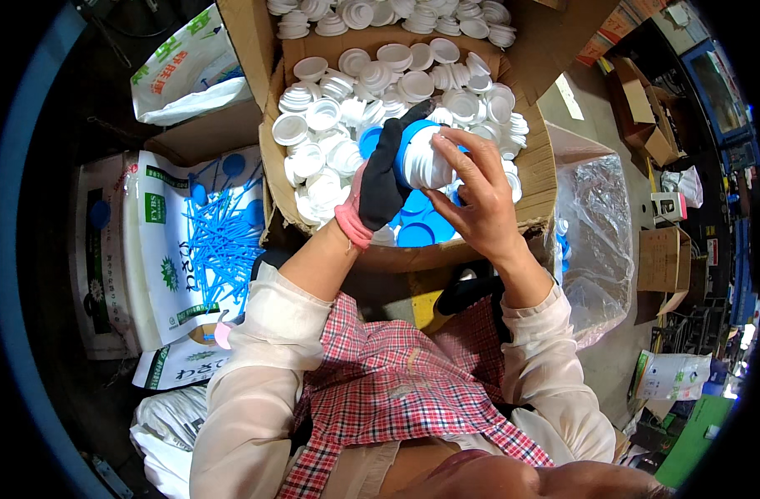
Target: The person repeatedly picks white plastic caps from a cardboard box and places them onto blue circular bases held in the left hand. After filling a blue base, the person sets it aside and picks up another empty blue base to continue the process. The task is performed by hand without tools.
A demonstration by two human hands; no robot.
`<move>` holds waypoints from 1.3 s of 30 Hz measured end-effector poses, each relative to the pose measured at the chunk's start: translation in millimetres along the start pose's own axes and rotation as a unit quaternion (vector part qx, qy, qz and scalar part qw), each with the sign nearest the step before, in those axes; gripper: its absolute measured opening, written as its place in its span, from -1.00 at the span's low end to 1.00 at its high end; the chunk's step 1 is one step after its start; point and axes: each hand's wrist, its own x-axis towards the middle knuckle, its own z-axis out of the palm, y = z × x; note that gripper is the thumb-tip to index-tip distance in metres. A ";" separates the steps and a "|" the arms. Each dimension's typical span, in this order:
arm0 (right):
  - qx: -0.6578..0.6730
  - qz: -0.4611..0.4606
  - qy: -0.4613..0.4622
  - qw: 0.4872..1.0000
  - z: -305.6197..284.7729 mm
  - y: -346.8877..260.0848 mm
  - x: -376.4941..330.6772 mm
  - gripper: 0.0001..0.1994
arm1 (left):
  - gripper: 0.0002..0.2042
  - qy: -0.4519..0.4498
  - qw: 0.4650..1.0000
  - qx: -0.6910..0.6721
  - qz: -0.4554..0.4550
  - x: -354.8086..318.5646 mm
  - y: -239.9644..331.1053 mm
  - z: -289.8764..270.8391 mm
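My left hand (383,185), in a black glove with a pink cuff, is closed round a blue round cap (403,156). A white ribbed plastic piece (426,161) sits against the cap's right side. My bare right hand (486,195) grips this white piece between thumb and fingers. Both hands are above a cardboard box (534,179) heaped with white ribbed plastic pieces (322,158). Several blue caps (421,223) lie at the box's near side, below my hands. The left fingertips are partly hidden behind the cap.
On the left, thin blue plastic sticks (218,241) are piled on a printed white bag (165,274). More white pieces (355,13) fill a section beyond the box. At the right stands a carton lined with clear plastic (596,241). Small cardboard boxes (664,259) line the far right.
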 end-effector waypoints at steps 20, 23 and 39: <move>0.260 0.414 0.232 0.841 32.8 63.6 -22.8 -0.34 | -0.42 -0.008 0.947 0.282 -0.153 -5.6 4.5 35.7; 0.236 0.388 0.182 0.872 24.4 60.9 -18.7 -0.36 | -0.47 0.029 0.956 0.270 -0.109 -14.7 -6.8 36.3; 0.198 0.353 0.137 0.904 -85.3 121.3 -106.2 -0.23 | -0.47 -0.060 0.969 0.041 -0.238 3.7 -20.5 19.9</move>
